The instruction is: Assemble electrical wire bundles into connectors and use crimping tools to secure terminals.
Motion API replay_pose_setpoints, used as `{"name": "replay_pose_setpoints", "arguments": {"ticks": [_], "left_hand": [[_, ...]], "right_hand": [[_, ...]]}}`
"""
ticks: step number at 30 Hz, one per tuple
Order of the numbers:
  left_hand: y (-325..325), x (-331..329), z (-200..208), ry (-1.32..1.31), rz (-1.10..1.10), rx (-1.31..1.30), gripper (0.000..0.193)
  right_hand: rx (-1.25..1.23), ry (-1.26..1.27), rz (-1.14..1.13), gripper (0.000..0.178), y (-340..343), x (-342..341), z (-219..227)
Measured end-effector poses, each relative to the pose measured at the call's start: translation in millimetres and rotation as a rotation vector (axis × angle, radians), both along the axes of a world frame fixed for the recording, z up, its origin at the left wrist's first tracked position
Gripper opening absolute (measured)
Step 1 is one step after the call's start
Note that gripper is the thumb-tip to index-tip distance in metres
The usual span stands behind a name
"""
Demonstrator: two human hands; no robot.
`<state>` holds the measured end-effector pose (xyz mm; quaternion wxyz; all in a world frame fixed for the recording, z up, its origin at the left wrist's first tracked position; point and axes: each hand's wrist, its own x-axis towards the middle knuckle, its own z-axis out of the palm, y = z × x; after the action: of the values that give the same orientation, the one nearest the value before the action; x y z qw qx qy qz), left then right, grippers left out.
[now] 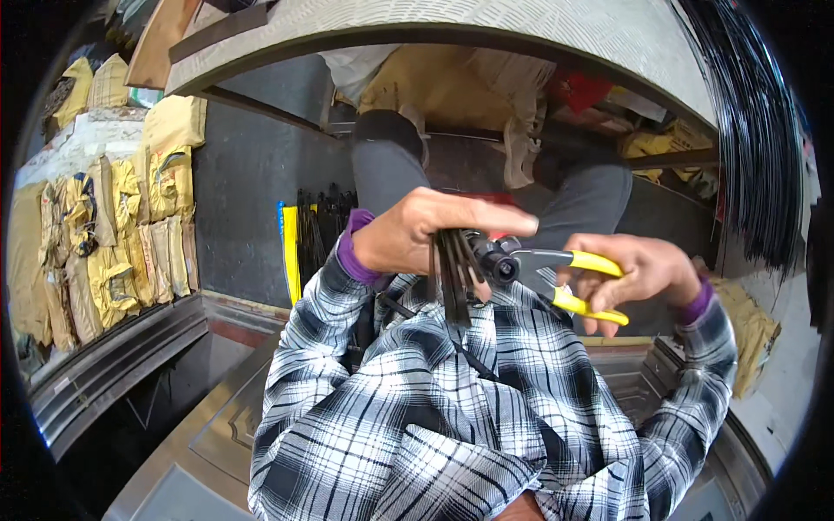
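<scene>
My left hand (408, 230) is closed around a bundle of thin dark strips (453, 282), whose ends hang down in front of my shirt. Beside the bundle, at the same hand, is a black round part with a hollow end (504, 267); how it is held is partly hidden. My right hand (638, 273) grips the yellow handles of a pair of pliers (598, 262), which are spread apart. The metal jaws point left and reach the black part. Whether they bite on it cannot be made out.
A table (452, 12) with a patterned pale top arches across the far side. Long black strands (760, 148) hang over its right end. Stacked yellow-brown packages (113, 234) lie at the left. Near my leg stands a yellow-edged holder (290, 252) with dark strips.
</scene>
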<state>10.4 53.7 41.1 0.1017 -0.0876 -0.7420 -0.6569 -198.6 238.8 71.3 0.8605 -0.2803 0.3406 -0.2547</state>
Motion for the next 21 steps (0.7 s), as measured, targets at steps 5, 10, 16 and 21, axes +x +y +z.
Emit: {"name": "replay_pose_setpoints", "arguments": {"ticks": [5,10,16,21], "left_hand": [[4,1,-16,0.112,0.173,-0.087,0.056],[6,4,-10,0.055,0.187,-0.046,0.057],[1,1,-4,0.019,0.024,-0.022,0.056],[6,1,-15,0.097,0.204,-0.019,0.057]], "right_hand": [[-0.849,1.161,-0.178,0.078,11,36,8],[-0.708,1.044,-0.163,0.042,19,37,15],[-0.182,0.115,-0.187,0.054,17,23,6],[-1.216,1.529,-0.151,0.079,18,44,8]]}}
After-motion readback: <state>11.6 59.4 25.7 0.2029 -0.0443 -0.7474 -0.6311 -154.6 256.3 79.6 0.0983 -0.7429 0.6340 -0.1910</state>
